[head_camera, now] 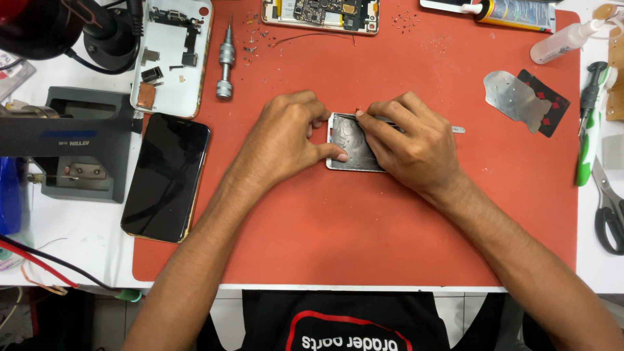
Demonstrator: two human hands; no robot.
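A small phone frame [351, 144] is seen at centre of frame on the red mat [364, 260], long axis approx. vertical in the picture. It lies directly betw. both hands. It is pinned from its left side by the left hand [283, 140], fingers curled, thumb pressed on the lower left corner. The right hand [409, 140], closed round a thin metal tool [455, 129], is laid over the right edge w/ tip at the upper left corner. Frame: white rim, grey scuffed inner plate, partly hidden.
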